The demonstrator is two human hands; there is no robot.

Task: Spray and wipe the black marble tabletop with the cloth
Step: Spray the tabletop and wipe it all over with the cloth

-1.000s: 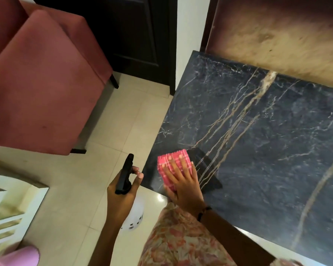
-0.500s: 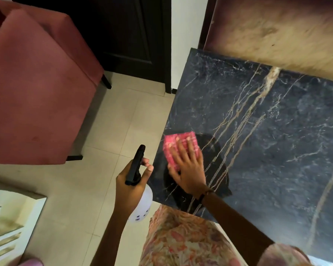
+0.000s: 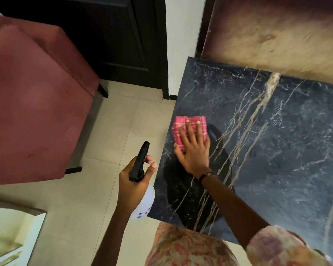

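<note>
My right hand lies flat, fingers spread and pointing away from me, pressing the folded pink checked cloth onto the black marble tabletop near its left edge — the arm reaches in from the lower right, a dark band at the wrist. My left hand hangs off the table over the pale tiled floor, fingers wrapped around the neck of a white spray bottle with a black trigger head. The bottle carries small purple marks — too blurred to read.
</note>
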